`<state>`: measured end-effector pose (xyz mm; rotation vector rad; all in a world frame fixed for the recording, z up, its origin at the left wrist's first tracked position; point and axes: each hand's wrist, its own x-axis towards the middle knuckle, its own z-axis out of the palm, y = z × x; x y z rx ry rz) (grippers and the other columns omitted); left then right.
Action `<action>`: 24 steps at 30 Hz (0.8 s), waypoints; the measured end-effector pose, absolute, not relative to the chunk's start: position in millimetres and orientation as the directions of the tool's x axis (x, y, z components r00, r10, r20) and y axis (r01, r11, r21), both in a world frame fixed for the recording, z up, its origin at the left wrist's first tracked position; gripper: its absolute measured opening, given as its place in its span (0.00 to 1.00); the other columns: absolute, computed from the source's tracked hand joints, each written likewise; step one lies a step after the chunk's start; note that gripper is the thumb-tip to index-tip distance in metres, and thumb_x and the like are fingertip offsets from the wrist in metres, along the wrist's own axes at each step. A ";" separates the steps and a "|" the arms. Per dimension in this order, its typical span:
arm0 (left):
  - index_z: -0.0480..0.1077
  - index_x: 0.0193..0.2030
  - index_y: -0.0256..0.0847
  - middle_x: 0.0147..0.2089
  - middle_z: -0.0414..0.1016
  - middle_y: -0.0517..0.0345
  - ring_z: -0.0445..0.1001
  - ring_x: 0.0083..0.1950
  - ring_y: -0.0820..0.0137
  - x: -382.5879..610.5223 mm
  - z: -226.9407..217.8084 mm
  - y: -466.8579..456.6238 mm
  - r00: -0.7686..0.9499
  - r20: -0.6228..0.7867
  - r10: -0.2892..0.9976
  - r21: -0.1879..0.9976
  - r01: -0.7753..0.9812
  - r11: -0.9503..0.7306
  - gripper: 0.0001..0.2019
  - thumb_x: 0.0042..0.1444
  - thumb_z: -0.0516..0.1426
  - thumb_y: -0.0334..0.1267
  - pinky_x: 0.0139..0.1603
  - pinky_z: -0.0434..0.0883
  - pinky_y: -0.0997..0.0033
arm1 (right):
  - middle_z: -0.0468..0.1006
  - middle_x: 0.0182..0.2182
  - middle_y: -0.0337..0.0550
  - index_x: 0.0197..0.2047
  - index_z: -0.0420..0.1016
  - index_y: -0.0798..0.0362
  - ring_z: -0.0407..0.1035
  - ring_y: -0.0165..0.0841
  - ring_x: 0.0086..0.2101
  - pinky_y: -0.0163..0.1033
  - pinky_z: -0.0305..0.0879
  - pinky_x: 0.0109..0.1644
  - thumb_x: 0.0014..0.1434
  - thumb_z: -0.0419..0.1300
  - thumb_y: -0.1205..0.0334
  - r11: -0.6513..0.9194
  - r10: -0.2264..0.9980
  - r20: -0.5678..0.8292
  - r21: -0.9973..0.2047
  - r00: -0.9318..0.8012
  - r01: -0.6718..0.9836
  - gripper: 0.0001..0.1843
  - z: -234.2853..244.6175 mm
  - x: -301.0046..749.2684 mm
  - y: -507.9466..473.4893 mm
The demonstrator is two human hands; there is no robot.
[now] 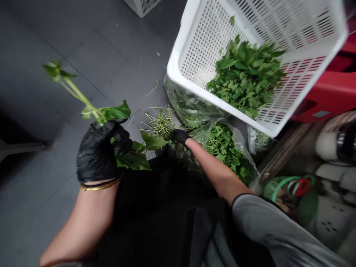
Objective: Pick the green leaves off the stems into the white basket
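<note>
Left hand [104, 150], black-gloved: fingers are curling closed around a leafy stem [80, 95], which is projecting forward and left of the fist; loose leaves [135, 162] are hanging at the fist's right. Right hand [180, 136], gloved: reaching out right of the left one; fingertips are blurring into dark, so cannot tell whether they are pinching anything. A leaf [154, 141] is showing between the hands. Just ahead-left of the right hand, thin bare stems [160, 121] are lying heaped on the grey floor [91, 40].

Room: floor is opening wide ahead and left of the left hand. Right of the right hand, space is tightening: a white basket [172, 70] is slanting its near rim above the plastic bags.

Counts: one stem sticking out ahead of the left fist; two plastic bags [191, 100] showing clearly, right hand's side; one heap of greens [247, 74] sitting in the basket; one crate corner [141, 8] showing far ahead; bare stems overlapping, uncountable.
</note>
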<state>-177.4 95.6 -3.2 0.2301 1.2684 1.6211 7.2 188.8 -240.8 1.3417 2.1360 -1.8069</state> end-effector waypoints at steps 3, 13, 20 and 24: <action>0.70 0.28 0.36 0.15 0.53 0.68 0.49 0.13 0.81 -176.0 -7.7 92.2 -0.389 -0.425 0.817 0.815 -0.558 0.158 0.07 0.43 0.63 0.34 0.13 0.47 0.78 | 0.73 0.23 0.39 0.34 0.73 0.58 0.66 0.27 0.25 0.34 0.63 0.30 0.57 0.58 0.46 -0.191 0.658 -0.516 -0.818 -0.548 0.542 0.20 -192.8 30.7 179.6; 0.68 0.20 0.37 0.14 0.61 0.65 0.56 0.15 0.79 -106.8 0.4 61.8 0.153 -0.371 0.916 0.882 -0.252 0.399 0.15 0.36 0.69 0.42 0.15 0.54 0.76 | 0.70 0.23 0.35 0.30 0.69 0.53 0.64 0.27 0.23 0.34 0.64 0.24 0.34 0.73 0.49 -0.501 0.789 -0.372 -0.850 -0.488 -0.161 0.24 -19.7 70.2 105.0; 0.70 0.25 0.35 0.17 0.65 0.63 0.54 0.14 0.83 -78.4 9.1 38.7 0.065 -0.361 0.930 0.767 -0.547 0.336 0.14 0.39 0.67 0.42 0.14 0.51 0.78 | 0.68 0.21 0.34 0.31 0.67 0.53 0.62 0.26 0.20 0.33 0.61 0.20 0.36 0.72 0.53 -0.594 0.692 -0.282 -0.745 -0.664 -0.304 0.23 4.1 91.8 64.5; 0.69 0.25 0.34 0.16 0.64 0.63 0.53 0.13 0.83 -72.3 15.4 35.3 0.084 -0.341 0.936 0.751 -0.574 0.326 0.14 0.37 0.67 0.39 0.13 0.47 0.80 | 0.63 0.16 0.31 0.30 0.67 0.54 0.58 0.24 0.17 0.30 0.58 0.19 0.40 0.72 0.55 -0.609 0.679 -0.185 -0.682 -0.710 -0.405 0.20 8.2 100.8 54.8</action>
